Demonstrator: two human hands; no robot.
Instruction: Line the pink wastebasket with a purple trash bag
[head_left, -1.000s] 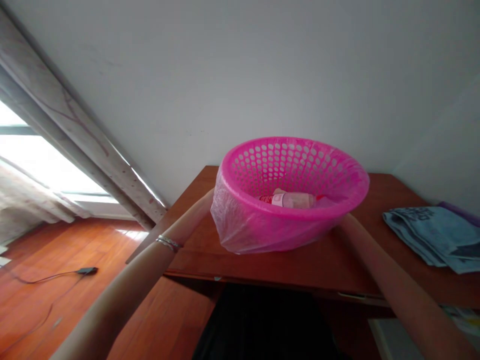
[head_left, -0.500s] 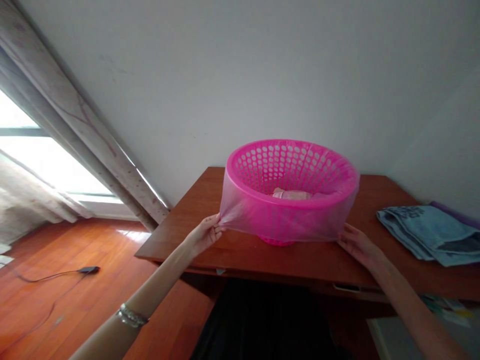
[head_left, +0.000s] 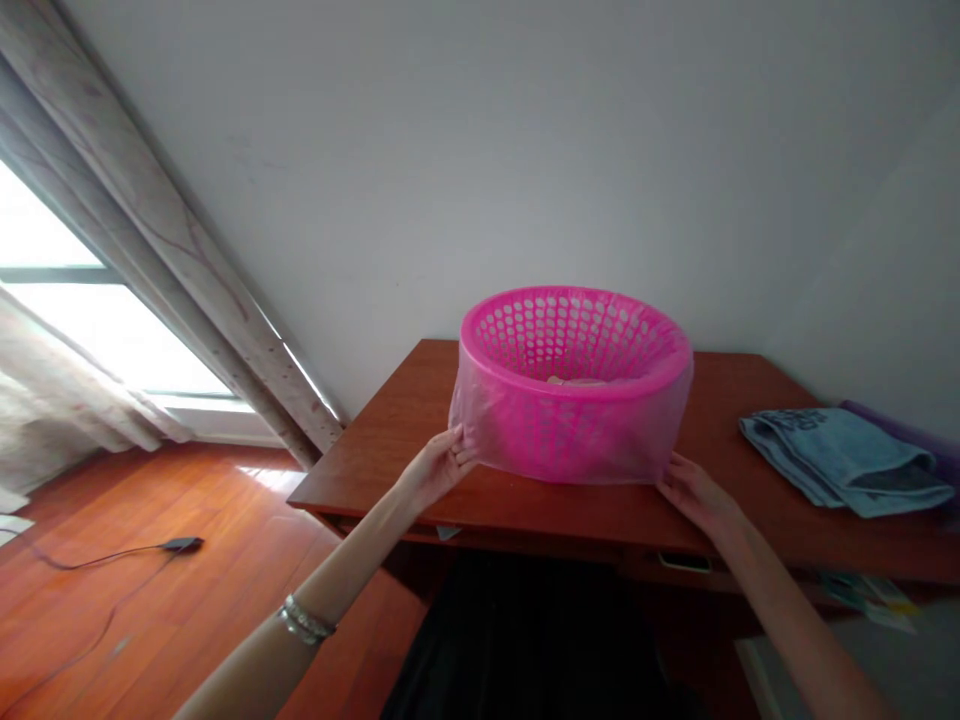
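Note:
A round pink plastic basket (head_left: 577, 390) with a pierced wall stands on the brown wooden desk (head_left: 397, 400). Thin, see-through plastic film, apparently a plastic bag (head_left: 570, 440), is folded over its rim and hangs down around the outside. At the bag's lower left edge, my left hand (head_left: 435, 468) pinches the film between closed fingers. My right hand (head_left: 697, 492) grips the lower right edge of the same bag. Inside the basket only the top of a pale item (head_left: 574, 381) shows; the front rim hides the rest.
A folded blue-grey towel (head_left: 847, 455) lies on the desk's right side, beside a purple roll-like thing (head_left: 892, 430). The wall rises behind the desk. On the floor at left lies a cable with a black adapter (head_left: 184, 544), near the curtain (head_left: 187, 250).
Both hands have come slightly closer together. At the left, the film pulled out to a point now hangs nearer the basket. The pale item inside shows less as the view shifts.

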